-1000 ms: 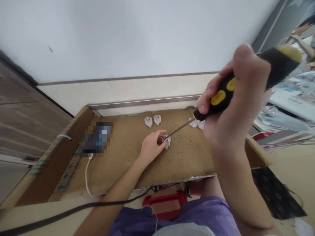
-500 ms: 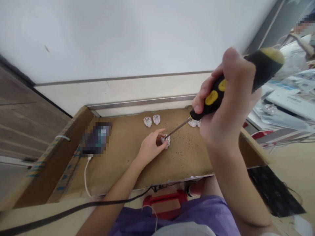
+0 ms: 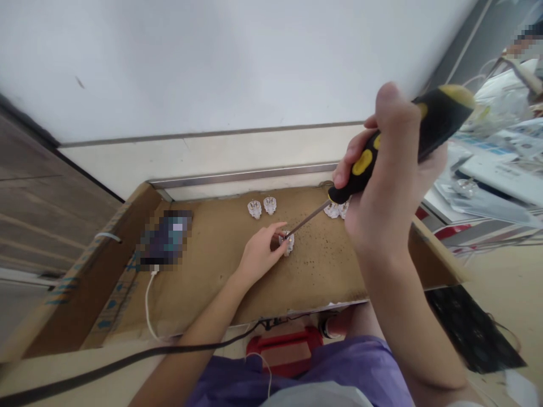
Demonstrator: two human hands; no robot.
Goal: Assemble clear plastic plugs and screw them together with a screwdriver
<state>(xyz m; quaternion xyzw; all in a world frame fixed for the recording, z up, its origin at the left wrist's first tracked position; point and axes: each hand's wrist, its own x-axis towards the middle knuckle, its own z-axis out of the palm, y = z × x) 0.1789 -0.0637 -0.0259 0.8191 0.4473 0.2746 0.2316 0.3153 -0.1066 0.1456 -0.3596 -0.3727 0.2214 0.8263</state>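
My right hand (image 3: 382, 164) is wrapped around the black and yellow handle of a screwdriver (image 3: 443, 121). The metal shaft slants down to the left, and its tip meets a small white plastic plug part (image 3: 289, 246) on the cardboard. Thumb and fingers of my left hand (image 3: 265, 249) pinch this part from the left and steady it against the surface. Two similar white parts with metal pins, one (image 3: 254, 210) beside another (image 3: 270, 205), lie just behind. More white parts (image 3: 333, 210) sit to the right, partly covered by my right hand.
The cardboard tray (image 3: 203, 282) has raised side walls. A phone (image 3: 167, 237) with a white cable (image 3: 147, 305) lies at its left. A black cable (image 3: 139, 355) crosses in front. At the right, a table holds plastic bags and papers (image 3: 500, 175). A red stool (image 3: 284, 350) stands below.
My right hand and the screwdriver handle have shifted slightly left, and the handle has turned a little. The tip stays on the white part, and my left hand has hardly moved.
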